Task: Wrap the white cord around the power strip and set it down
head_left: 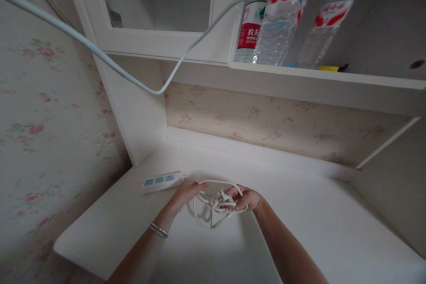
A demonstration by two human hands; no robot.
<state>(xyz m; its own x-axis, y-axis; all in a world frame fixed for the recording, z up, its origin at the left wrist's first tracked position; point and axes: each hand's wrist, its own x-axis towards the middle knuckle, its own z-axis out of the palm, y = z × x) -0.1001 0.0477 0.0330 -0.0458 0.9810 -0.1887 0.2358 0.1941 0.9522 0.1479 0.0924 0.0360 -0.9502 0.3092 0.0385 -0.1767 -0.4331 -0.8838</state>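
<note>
A tangled white power cord (pixel 213 225) is held between both hands above the white desk. My left hand (pixel 188 191) pinches the cord near its end by the power strip. Curled around the bunched loops is my right hand (pixel 248 199), with a pale plug-like piece beside its fingertips. The white power strip (pixel 163 182), with several blue socket faces, lies on the desk just left of my left hand.
The white desk (pixel 299 213) has a rounded front-left corner. A shelf above holds clear plastic bottles (pixel 278 31) and a yellow item (pixel 329 69). A pale cable (pixel 133 80) hangs across the upper view. Floral wallpaper (pixel 36 142) covers the left wall.
</note>
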